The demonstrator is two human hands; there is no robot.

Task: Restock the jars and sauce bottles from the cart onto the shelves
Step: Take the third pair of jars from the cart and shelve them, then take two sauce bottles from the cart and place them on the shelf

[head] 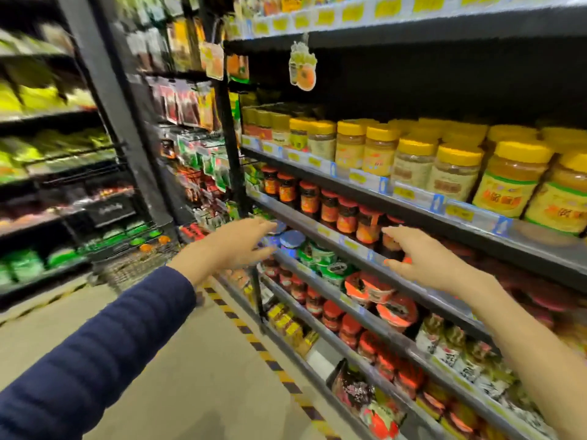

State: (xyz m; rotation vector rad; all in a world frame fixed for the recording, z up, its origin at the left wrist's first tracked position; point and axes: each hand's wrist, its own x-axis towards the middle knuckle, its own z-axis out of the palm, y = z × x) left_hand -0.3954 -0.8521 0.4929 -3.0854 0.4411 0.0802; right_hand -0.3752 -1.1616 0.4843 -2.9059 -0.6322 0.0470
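Note:
My right hand (422, 260) is curled around a red-capped sauce jar (392, 241) at the front edge of the second shelf (355, 246), in a row of red-lidded jars (330, 204). My left hand (235, 246), in a dark blue sleeve, reaches with fingers spread toward blue-lidded jars (290, 241) one shelf lower and holds nothing. Yellow-lidded jars (413, 160) fill the shelf above. The wire cart (133, 265) stands in the aisle beyond my left wrist.
More red-lidded jars and packets line the lower shelves (349, 331). A hanging rack of packets (197, 154) stands at the shelf's left end. Another shelf unit (47, 201) lines the aisle's left side. Yellow-black tape (254, 341) marks the floor.

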